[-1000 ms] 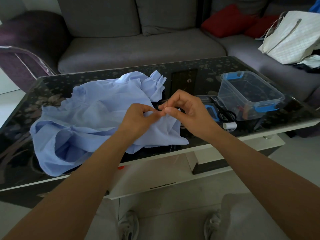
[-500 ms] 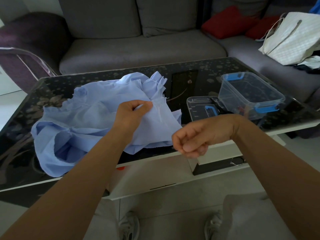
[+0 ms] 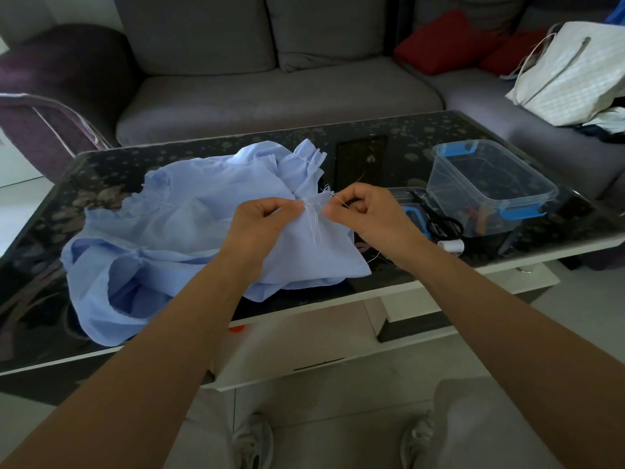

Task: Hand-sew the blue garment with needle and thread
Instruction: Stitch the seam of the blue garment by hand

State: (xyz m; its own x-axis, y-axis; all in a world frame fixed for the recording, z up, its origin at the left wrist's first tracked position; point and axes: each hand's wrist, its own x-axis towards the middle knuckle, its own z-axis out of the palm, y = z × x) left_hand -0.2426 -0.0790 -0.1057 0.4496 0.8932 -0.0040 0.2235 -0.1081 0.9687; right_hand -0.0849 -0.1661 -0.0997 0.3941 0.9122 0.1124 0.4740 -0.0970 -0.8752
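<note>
dark patterned glass table (image 3: 389, 154) | crumpled light-blue cloth garment (image 3: 176, 225) lies on it, left of centre | left hand (image 3: 260, 225) pinches its frayed edge | right hand (image 3: 368, 218) pinches thin white thread (image 3: 339, 200) just beside that edge

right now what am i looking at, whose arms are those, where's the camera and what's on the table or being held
There is no machine here: the two arms belong to a person, and the picture comes from a camera worn on their head, looking down. On the dark glass table lies a crumpled blue garment. To its right are a clear plastic box, black scissors and a white thread spool. The left hand pinches a fold of the garment; the right hand pinches what looks like the needle at its frayed edge. A grey sofa stands behind.
</note>
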